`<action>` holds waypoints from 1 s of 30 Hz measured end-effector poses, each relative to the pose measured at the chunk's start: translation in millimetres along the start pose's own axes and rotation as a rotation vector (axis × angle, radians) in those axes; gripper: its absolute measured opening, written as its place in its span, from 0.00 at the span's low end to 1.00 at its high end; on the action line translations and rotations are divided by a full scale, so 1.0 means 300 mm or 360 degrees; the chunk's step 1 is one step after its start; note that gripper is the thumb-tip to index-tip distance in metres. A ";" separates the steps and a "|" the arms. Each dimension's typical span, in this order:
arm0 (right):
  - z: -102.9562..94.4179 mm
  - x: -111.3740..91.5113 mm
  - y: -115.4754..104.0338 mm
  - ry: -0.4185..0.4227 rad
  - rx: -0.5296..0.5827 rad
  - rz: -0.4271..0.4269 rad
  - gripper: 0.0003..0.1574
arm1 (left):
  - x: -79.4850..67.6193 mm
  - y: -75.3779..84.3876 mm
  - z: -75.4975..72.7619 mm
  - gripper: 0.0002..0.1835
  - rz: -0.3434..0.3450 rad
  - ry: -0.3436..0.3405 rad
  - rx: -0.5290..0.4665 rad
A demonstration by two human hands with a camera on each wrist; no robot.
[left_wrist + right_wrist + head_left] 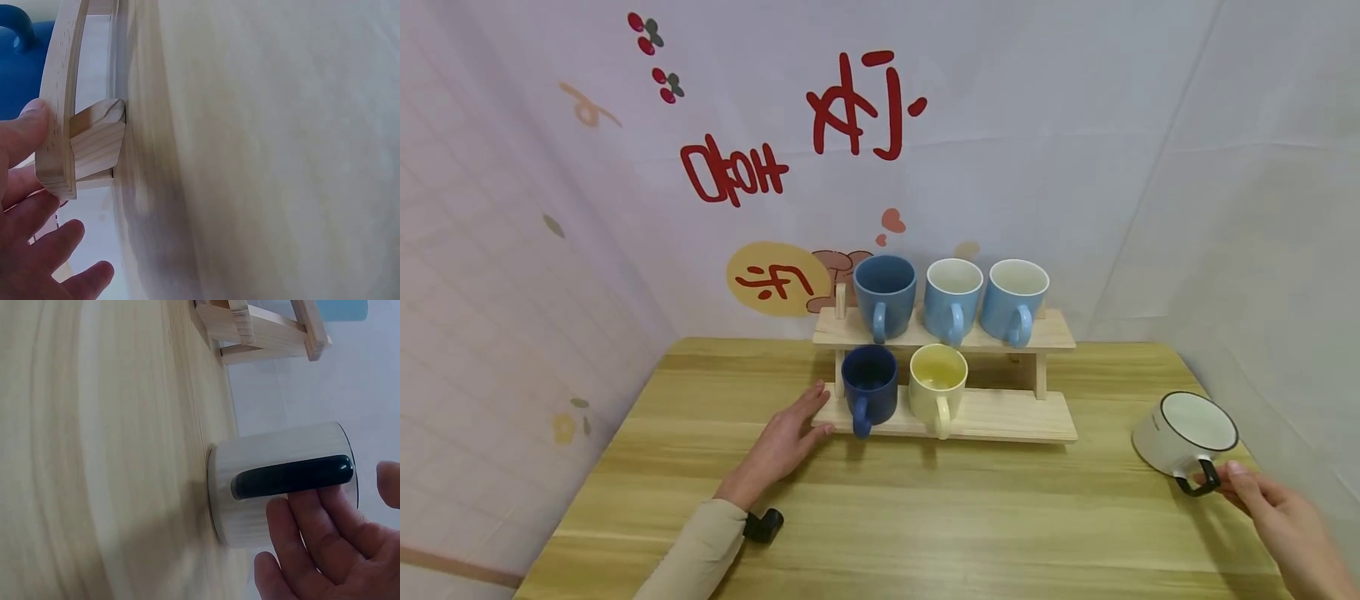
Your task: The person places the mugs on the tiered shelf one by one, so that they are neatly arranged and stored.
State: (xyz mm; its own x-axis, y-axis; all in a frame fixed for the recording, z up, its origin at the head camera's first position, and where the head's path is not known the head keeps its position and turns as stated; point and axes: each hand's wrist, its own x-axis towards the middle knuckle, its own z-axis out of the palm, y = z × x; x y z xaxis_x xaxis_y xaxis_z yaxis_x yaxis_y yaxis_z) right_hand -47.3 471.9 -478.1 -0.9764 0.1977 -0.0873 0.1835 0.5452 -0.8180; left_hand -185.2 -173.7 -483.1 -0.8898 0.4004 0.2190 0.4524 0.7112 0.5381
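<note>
A white mug with a dark rim stands at the table's right side. My right hand is at its black handle. In the right wrist view the fingertips reach behind the handle while the thumb is apart from it. My left hand holds the left end of the two-tier wooden shelf, thumb at the lower board's front edge and fingers around its end. Beside this hand a dark blue mug sits on the lower board, next to a yellow mug.
On the upper board stand a grey-blue mug and two light blue mugs, one in the middle and one at right. Their handles face me. Behind the wooden table hangs a printed white cloth.
</note>
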 end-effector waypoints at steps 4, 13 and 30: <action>0.019 0.002 -0.012 -0.0077 -0.0069 -0.0062 0.30 | -0.003 0.002 0.002 0.33 0.0022 -0.0004 -0.0004; 0.066 0.002 -0.035 -0.0143 -0.0032 -0.0164 0.28 | -0.006 -0.001 0.002 0.34 0.0008 -0.0005 -0.0023; 0.089 -0.024 -0.035 -0.0178 0.1152 -0.0407 0.22 | -0.001 0.005 0.005 0.33 -0.0017 0.0024 -0.0043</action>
State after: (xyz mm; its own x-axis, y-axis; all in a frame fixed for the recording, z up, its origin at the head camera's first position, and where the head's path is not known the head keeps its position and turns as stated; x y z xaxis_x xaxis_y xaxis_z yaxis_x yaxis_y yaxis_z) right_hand -45.4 443.0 -484.0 -0.9911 0.0329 0.1291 -0.1320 -0.1127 -0.9848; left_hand -184.0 -171.8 -483.6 -0.8953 0.3842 0.2252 0.4415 0.6994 0.5620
